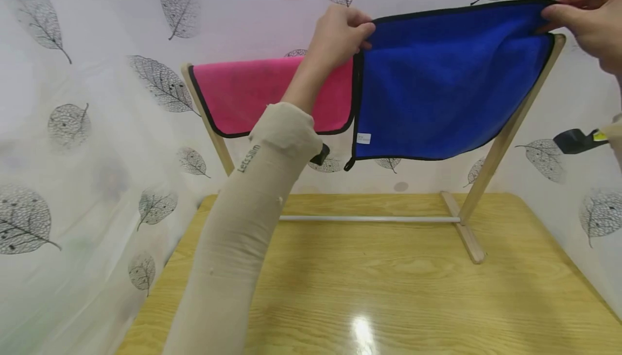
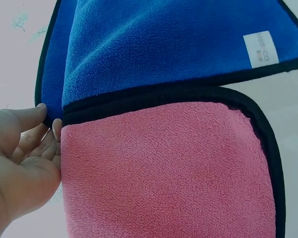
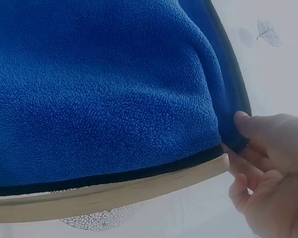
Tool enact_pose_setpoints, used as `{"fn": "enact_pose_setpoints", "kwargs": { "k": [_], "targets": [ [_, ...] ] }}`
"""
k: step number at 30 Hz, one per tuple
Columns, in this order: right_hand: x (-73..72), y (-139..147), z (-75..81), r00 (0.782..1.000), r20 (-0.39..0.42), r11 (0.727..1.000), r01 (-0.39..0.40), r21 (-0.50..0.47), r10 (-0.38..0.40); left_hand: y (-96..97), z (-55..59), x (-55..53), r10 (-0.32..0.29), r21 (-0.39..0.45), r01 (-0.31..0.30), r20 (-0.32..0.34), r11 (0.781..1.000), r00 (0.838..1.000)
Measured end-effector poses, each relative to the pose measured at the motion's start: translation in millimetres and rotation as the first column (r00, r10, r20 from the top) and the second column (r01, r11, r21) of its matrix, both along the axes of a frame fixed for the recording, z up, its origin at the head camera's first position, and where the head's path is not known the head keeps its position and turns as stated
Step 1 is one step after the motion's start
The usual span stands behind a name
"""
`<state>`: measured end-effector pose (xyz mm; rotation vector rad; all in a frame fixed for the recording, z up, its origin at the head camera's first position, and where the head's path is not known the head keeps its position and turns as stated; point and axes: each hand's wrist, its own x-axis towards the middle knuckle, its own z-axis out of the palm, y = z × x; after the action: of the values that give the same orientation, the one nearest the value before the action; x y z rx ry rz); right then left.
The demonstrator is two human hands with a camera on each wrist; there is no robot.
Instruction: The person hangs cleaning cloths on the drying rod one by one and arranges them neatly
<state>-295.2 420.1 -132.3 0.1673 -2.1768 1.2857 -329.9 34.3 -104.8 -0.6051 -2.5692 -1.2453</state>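
Observation:
A blue towel [image 1: 437, 85] with black edging and a small white tag hangs over the right part of a wooden rack [image 1: 510, 128]. My left hand [image 1: 342, 34] pinches its upper left corner, close beside the pink towel. At the upper right corner, my right hand [image 1: 590, 20] pinches the black edge between thumb and fingers, next to the top of the rack's post. The top edge is held above the fold line. A pink towel [image 1: 233, 96], also black-edged, hangs folded on the left; my left forearm covers part of it. In the left wrist view the two towels touch along their borders.
The rack stands on a wood-grain table [image 1: 379, 279], its right foot [image 1: 468, 236] near the back. A white lower bar [image 1: 369, 218] runs between the posts. Behind hangs a pale curtain [image 1: 112, 139] with a leaf print.

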Motion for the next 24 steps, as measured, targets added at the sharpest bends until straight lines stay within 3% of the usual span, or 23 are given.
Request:
{"fn": "enact_pose_setpoints", "kwargs": {
  "k": [6,14,20,24],
  "targets": [
    [3.3,-3.9,0.8,1.000,0.016,1.000,0.003,-0.025,-0.003,-1.2,1.7,-0.7,0.013,-0.054,-0.011,0.022,0.998,1.000],
    [9.3,-9.0,-1.0,1.000,0.009,1.000,0.016,-0.027,-0.016,-6.1,3.7,-3.5,-0.052,-0.083,0.059,0.085,0.995,0.995],
    [13.0,-9.3,-4.9,0.999,0.011,0.999,0.042,-0.001,-0.042,-6.1,1.6,-1.5,-0.036,-0.157,0.042,0.044,0.987,0.998],
    [14.4,-11.1,-8.6,0.998,0.029,0.998,0.049,0.034,-0.050,-5.5,-0.7,-0.7,-0.005,-0.147,0.009,0.031,0.989,1.000]
  ]
}}
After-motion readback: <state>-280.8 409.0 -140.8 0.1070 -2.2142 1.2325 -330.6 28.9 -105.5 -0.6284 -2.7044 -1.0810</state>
